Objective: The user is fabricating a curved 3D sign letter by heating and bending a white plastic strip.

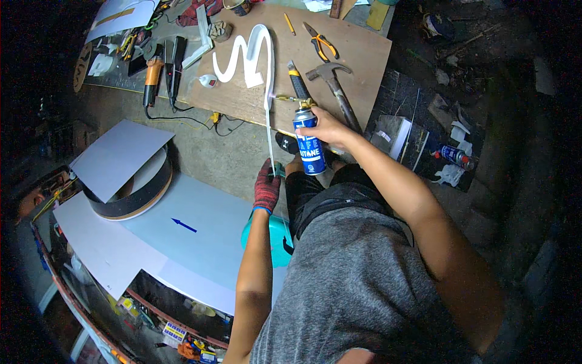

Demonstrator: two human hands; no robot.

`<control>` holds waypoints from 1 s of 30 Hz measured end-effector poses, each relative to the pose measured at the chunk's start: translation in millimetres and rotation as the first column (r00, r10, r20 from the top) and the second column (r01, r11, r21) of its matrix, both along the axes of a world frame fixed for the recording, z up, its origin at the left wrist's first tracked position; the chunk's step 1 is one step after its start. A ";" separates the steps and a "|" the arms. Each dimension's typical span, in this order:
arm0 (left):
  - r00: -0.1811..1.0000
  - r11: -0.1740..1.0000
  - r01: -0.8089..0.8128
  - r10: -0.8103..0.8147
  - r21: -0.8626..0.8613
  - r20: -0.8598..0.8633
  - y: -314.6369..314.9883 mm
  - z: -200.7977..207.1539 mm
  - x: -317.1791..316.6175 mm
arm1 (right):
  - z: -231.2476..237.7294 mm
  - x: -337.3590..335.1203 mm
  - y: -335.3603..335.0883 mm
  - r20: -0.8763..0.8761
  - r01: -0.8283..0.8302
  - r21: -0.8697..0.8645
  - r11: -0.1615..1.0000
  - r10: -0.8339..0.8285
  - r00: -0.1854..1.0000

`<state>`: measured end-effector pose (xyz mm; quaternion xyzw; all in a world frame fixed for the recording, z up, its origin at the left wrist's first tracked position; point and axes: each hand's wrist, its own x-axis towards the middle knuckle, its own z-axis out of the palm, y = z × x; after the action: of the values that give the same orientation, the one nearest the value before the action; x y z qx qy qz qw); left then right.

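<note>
My left hand (267,188), in a red and dark knit glove, grips the lower end of a long white strip (270,136). The strip runs up onto the wooden board and curves there into an S-like bend and a folded letter shape. In my bare right hand (330,128) is a butane torch (310,148), a blue can with a brass nozzle on top. Its nozzle points left, and a faint purple-white flame meets the strip near the board's front edge. A utility knife (296,79) lies just beyond the nozzle, and a claw hammer (335,88) rests to its right.
On the board (370,60) lie orange-handled pliers (320,42), a pencil (290,24) and a small white bottle (208,80). A corded orange-and-black tool (153,82) is at left. Behind it, a large pale sheet (200,224) carries a round black-sided form (136,203). A teal stool (280,236) stands beside me.
</note>
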<state>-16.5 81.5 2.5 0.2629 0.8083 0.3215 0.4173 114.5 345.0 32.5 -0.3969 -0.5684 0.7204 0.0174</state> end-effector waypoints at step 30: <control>0.998 0.998 -0.036 0.038 -0.053 0.052 7.4 12.3 0.9 | 6.7 16.1 -7.4 0.010 -0.054 0.138 0.989 0.053 0.999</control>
<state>-15.6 88.9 14.8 0.2283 0.8099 0.3147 0.4392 130.6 337.6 39.2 -0.3816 -0.6273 0.6784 0.0239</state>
